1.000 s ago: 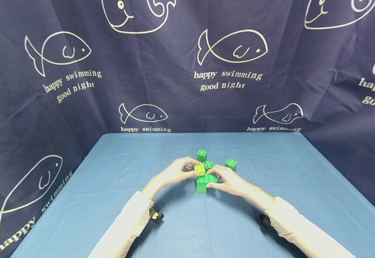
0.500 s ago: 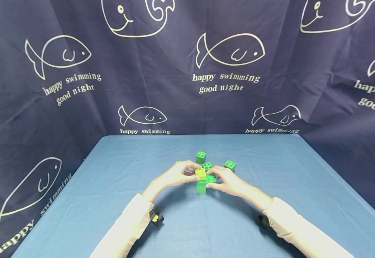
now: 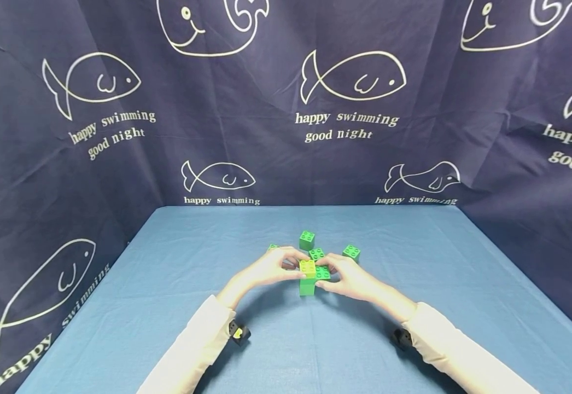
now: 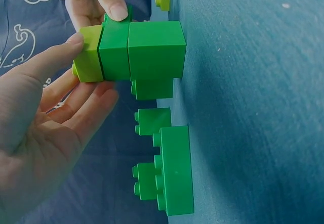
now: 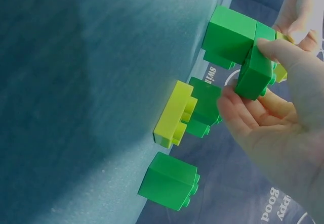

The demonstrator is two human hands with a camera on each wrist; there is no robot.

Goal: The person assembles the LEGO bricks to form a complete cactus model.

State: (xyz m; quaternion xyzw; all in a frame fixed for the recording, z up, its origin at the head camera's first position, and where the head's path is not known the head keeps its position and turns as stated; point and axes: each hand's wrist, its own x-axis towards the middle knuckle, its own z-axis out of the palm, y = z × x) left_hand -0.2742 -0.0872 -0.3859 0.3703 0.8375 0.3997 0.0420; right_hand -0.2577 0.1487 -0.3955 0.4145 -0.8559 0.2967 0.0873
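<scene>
My left hand (image 3: 272, 267) pinches a small lime brick (image 4: 90, 54) between thumb and fingers. That brick sits on one end of a longer green brick (image 5: 254, 75), with only a thin seam between them in the left wrist view. Under the same end stands a green block (image 4: 157, 49), so the longer brick juts out to the right. My right hand (image 3: 349, 277) grips this overhanging part, thumb on one side and fingers on the other. In the head view the lime brick (image 3: 308, 268) covers the left studs of the longer brick.
Loose green bricks lie behind the stack, one at the back (image 3: 307, 239) and one to the right (image 3: 351, 251). A flat lime brick (image 5: 174, 114) and a long green brick (image 4: 176, 171) lie nearby on the blue cloth (image 3: 286, 350). A dark fish-print curtain (image 3: 266, 109) hangs behind.
My left hand has brought the lime brick slightly right and down onto the left end of the longer green brick. My right hand has kept its hold there.
</scene>
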